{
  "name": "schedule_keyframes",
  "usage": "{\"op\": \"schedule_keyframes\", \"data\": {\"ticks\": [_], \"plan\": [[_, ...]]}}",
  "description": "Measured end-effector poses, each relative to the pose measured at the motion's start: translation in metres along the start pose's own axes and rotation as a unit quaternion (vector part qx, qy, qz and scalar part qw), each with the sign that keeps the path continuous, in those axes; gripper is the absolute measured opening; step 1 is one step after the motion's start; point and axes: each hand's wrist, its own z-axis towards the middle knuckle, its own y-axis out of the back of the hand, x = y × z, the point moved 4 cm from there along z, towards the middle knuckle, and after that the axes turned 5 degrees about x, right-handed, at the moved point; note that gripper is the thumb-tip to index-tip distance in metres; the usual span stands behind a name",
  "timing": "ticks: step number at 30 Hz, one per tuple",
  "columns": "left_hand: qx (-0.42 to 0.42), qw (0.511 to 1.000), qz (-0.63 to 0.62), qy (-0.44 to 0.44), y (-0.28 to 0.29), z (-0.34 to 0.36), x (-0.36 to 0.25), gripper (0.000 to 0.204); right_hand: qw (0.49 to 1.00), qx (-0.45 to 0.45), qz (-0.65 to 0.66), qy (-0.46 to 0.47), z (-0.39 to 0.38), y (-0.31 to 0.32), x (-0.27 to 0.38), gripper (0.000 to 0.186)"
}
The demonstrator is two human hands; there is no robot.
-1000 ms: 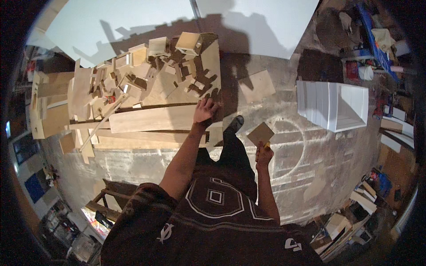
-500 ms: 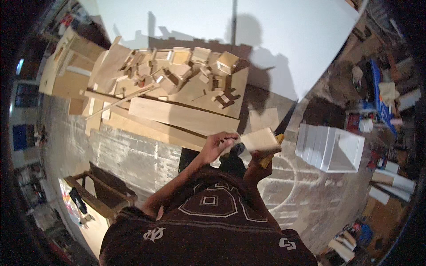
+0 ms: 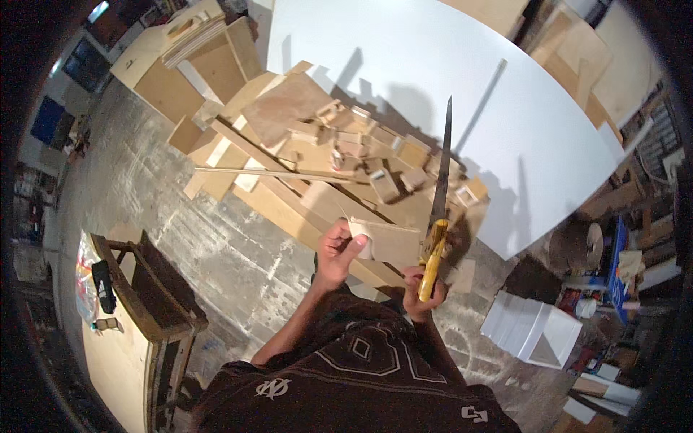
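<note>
My left hand [image 3: 335, 254] is closed, thumb against fingers, on a pale curled sheet [image 3: 361, 238] whose kind I cannot make out. It lies against the left end of a small flat wooden board [image 3: 395, 242]. My right hand [image 3: 422, 294] is closed round the yellow handle [image 3: 431, 263] of a handsaw, and its fingers also meet the lower right corner of the board. The saw's long dark blade [image 3: 443, 166] points up and away from me, tapering to a narrow tip.
Ahead, small wooden blocks and box-like pieces [image 3: 386, 186] lie on sheets of board beside long planks [image 3: 289, 216]. A large white panel [image 3: 505, 130] stands behind them. A wooden bench [image 3: 133, 289] is at left, a white box [image 3: 530, 328] at right, a wooden cabinet [image 3: 170, 94] far left.
My view has turned, shifting the scene. The saw, earlier mostly hidden under the board, now stands with its blade upward. The board is now between both hands, with my left hand at its end.
</note>
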Motion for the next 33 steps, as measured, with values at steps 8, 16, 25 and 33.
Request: {"op": "schedule_keyframes", "data": {"ticks": [8, 16, 25, 33], "plan": [[-0.044, 0.986, 0.085, 0.138, 0.164, 0.058, -0.067, 0.013, 0.984, 0.069, 0.078, -0.144, -0.009, -0.116, -0.026, 0.038], [-0.065, 0.986, 0.061, 0.139, 0.218, 0.081, -0.095, 0.012, 0.912, 0.028, 0.227, -0.34, 0.002, -0.172, -0.039, 0.045], [-0.108, 0.975, 0.01, 0.195, 0.272, 0.075, -0.086, 0.015, 0.908, 0.124, 0.222, -0.333, 0.041, -0.213, -0.026, 0.044], [-0.124, 0.97, -0.096, 0.188, 0.253, 0.076, -0.095, 0.013, 0.906, 0.186, 0.136, -0.356, 0.077, -0.267, 0.029, 0.025]]}}
